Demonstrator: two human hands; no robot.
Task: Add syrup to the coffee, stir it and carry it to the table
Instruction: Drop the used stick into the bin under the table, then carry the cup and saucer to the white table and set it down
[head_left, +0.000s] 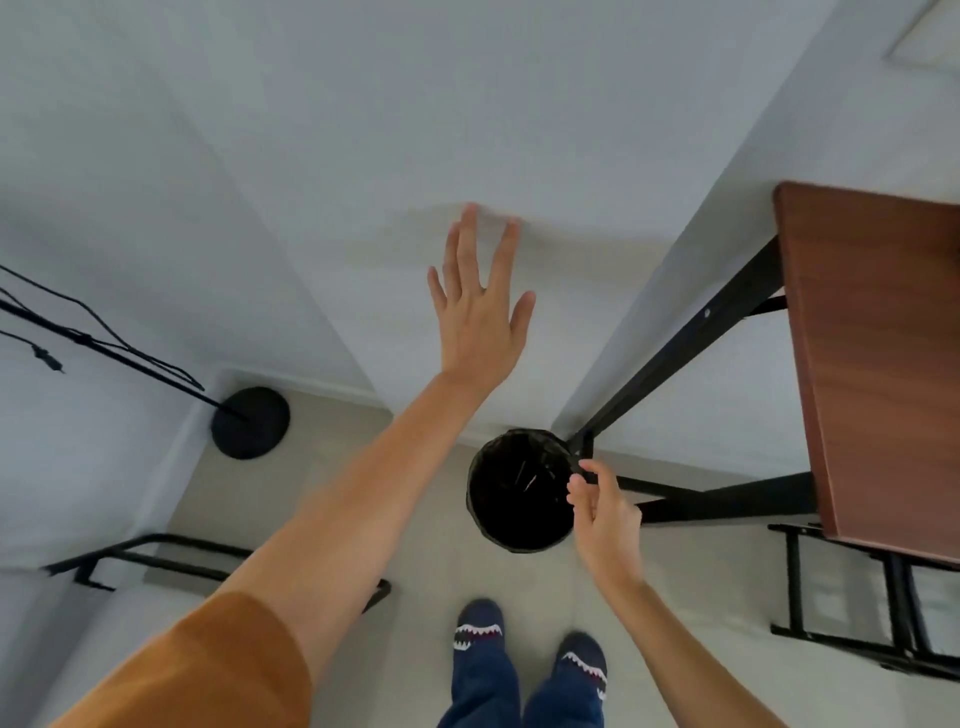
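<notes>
We see our left hand (480, 306) spread flat against the white wall (311, 130), fingers apart. Right of it, our right hand (605, 514) hangs loosely curled, empty, over the black bin (514, 499). Far right stands the brown surface (878, 353); no coffee shows.

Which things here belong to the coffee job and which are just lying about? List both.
Job:
- table
- left hand, open, empty
- right hand, fingers pinched near the bin rim
No coffee or syrup in view.

Lying about:
- bin
- lamp base
- cables
- slippers
</notes>
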